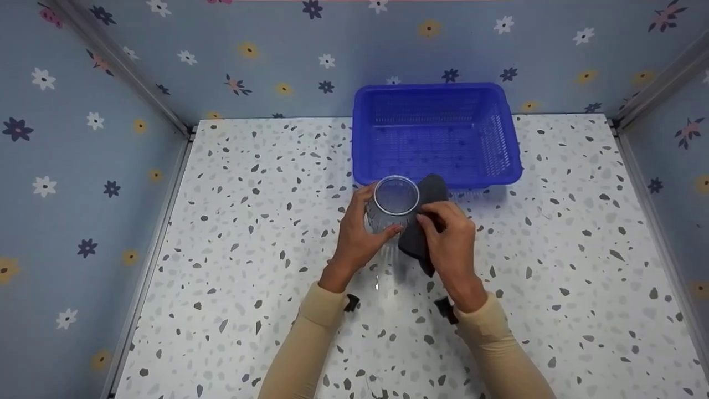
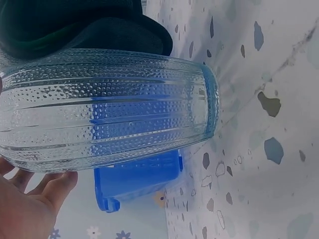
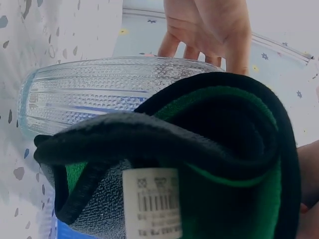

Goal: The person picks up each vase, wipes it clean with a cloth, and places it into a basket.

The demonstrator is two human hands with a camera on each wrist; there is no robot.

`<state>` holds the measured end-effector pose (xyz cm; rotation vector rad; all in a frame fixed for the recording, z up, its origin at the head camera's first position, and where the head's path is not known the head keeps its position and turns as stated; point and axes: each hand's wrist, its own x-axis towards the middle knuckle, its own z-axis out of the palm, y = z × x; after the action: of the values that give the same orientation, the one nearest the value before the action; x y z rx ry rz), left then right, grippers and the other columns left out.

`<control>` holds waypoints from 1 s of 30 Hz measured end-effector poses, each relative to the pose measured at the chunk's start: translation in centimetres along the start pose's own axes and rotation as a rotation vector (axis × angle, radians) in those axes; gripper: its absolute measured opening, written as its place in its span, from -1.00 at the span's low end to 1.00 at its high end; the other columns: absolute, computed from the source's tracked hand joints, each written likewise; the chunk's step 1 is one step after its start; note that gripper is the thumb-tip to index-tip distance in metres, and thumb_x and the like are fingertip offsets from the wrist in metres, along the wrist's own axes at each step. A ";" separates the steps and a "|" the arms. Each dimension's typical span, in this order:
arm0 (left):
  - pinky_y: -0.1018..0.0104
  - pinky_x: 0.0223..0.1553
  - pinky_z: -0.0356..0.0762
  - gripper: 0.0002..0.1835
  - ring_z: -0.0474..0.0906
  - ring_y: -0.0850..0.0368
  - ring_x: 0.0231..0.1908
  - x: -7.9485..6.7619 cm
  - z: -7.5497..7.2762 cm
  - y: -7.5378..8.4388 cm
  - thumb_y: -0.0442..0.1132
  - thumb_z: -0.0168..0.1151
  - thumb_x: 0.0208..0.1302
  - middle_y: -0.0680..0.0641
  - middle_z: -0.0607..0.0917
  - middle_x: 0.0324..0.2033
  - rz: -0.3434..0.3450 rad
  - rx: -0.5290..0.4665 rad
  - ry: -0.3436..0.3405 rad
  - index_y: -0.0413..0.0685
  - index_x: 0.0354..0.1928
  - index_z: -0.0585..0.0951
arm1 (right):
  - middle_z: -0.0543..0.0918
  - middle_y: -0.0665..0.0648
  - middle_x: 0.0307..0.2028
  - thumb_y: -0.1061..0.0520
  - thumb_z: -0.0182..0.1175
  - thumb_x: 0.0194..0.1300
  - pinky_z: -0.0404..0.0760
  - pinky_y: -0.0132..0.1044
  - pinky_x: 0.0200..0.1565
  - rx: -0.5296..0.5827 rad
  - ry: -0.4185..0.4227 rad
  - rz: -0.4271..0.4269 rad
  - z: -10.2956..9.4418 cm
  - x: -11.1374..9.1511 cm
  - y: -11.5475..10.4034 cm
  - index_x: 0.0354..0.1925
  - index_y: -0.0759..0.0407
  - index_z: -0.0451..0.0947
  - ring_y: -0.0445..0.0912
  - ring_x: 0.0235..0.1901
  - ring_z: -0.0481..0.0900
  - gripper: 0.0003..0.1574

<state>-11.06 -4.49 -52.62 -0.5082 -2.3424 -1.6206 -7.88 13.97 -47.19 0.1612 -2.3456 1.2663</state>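
My left hand (image 1: 356, 235) grips a clear ribbed glass vase (image 1: 382, 220) around its side, thumb toward me. The round mouth faces up in the head view. Raised dots and long ribs cover its wall (image 2: 129, 109), and its base stands close over the table in the left wrist view. With thumb and fingers, my right hand (image 1: 455, 241) pinches a dark grey cloth (image 1: 414, 242) along the vase's right side. The folded cloth (image 3: 94, 194) shows a green inner face, black edging and a white printed label (image 3: 152, 204) in the right wrist view.
A blue plastic basket (image 1: 437, 182) with slotted walls stands just beyond the hands, near the back wall (image 1: 354, 55). The speckled white table (image 1: 249, 233) lies beneath, with flower-patterned panels at the back, left and right.
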 end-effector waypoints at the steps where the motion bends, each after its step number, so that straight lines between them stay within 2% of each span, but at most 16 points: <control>1: 0.06 0.42 0.40 -0.11 0.38 0.01 0.45 0.0 0.0 0.0 -0.06 0.65 0.16 -0.14 0.46 0.44 0.001 -0.002 -0.001 -0.17 0.44 0.40 | 0.77 0.25 -0.20 0.39 0.44 0.30 0.73 -0.01 -0.08 -0.005 0.000 0.003 0.0 -0.1 0.0 -0.18 0.34 0.77 0.11 -0.14 0.76 -0.89; 7: 0.05 0.44 0.38 -0.13 0.36 -0.02 0.47 0.1 -0.1 0.0 -0.07 0.65 0.16 -0.17 0.45 0.44 0.020 0.008 -0.005 -0.19 0.42 0.40 | 0.74 0.25 -0.27 0.44 0.43 0.28 0.62 -0.19 -0.28 -0.023 -0.018 0.045 0.3 -1.0 1.3 -0.21 0.37 0.72 0.01 -0.33 0.68 -0.89; 9: 0.05 0.42 0.41 -0.12 0.36 -0.03 0.46 0.1 -0.2 0.0 -0.08 0.66 0.15 -0.18 0.45 0.44 0.022 0.010 -0.006 -0.20 0.42 0.40 | 0.74 0.26 -0.28 0.46 0.42 0.27 0.61 -0.20 -0.27 -0.017 -0.041 0.069 0.6 -1.3 2.2 -0.22 0.37 0.70 0.02 -0.33 0.68 -0.88; 16: 0.05 0.37 0.46 -0.08 0.39 -0.04 0.44 0.3 -0.4 0.0 -0.05 0.66 0.14 -0.19 0.45 0.43 0.022 0.004 -0.015 -0.25 0.44 0.39 | 0.75 0.32 -0.30 0.53 0.38 0.24 0.68 -0.01 -0.18 0.005 -0.148 0.181 2.5 -2.3 5.4 -0.26 0.40 0.67 0.14 -0.27 0.73 -0.86; 20: 0.03 0.39 0.44 -0.10 0.37 -0.02 0.45 0.2 -0.3 0.0 -0.03 0.64 0.17 -0.17 0.44 0.44 0.018 -0.002 -0.019 -0.23 0.43 0.39 | 0.75 0.31 -0.32 0.53 0.37 0.23 0.66 0.05 -0.16 -0.032 -0.190 0.206 3.4 -2.6 6.6 -0.28 0.38 0.66 0.17 -0.26 0.72 -0.86; 25: 0.04 0.40 0.43 -0.14 0.35 0.01 0.46 0.1 -0.2 -0.2 -0.05 0.64 0.18 -0.14 0.43 0.45 0.004 -0.007 -0.023 -0.15 0.43 0.40 | 0.74 0.31 -0.33 0.51 0.38 0.23 0.65 0.08 -0.16 -0.058 -0.217 0.216 3.9 -2.9 7.2 -0.29 0.37 0.67 0.17 -0.27 0.72 -0.86; 30: 0.05 0.41 0.42 -0.11 0.35 0.01 0.46 0.0 -0.1 -0.2 -0.03 0.64 0.17 -0.15 0.44 0.43 0.011 -0.003 -0.021 -0.16 0.44 0.39 | 0.75 0.29 -0.32 0.48 0.39 0.26 0.65 0.04 -0.16 -0.038 -0.214 0.225 3.2 -2.6 6.5 -0.27 0.37 0.69 0.14 -0.27 0.72 -0.90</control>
<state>-11.20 -4.63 -52.79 -0.5405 -2.3477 -1.6222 -8.72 14.76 -54.85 0.0205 -2.6297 1.3659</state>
